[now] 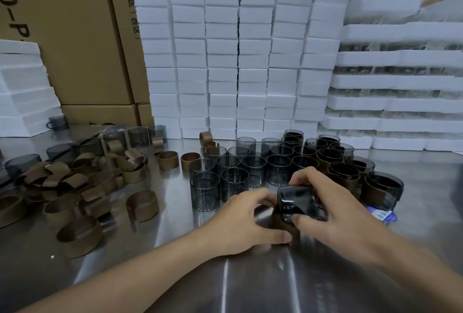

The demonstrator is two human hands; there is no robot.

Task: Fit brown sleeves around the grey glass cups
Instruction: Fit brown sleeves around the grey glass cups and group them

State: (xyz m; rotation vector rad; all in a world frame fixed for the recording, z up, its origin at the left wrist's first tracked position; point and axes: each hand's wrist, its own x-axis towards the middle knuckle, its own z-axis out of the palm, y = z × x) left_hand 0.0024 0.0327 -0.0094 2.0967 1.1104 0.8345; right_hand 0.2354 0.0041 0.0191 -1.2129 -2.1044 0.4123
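Along the back edge of the steel counter (175, 217) we see stacked white foam boxes (223, 57), their contents hidden. Loose brown sleeves (75, 187) are heaped toward the left edge, with bare grey glass cups (233, 162) at the middle. Near the front edge, our right hand (333, 202) grasps a glossy dark cup (298, 201), tilted over. Our left hand (248, 222) pinches the brown sleeve (288, 231) at its lower end.

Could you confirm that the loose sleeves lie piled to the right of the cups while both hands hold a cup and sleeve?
Not quite: the head view shows the loose sleeves piled to the left of the cups; the left hand and right hand do hold a cup and sleeve.
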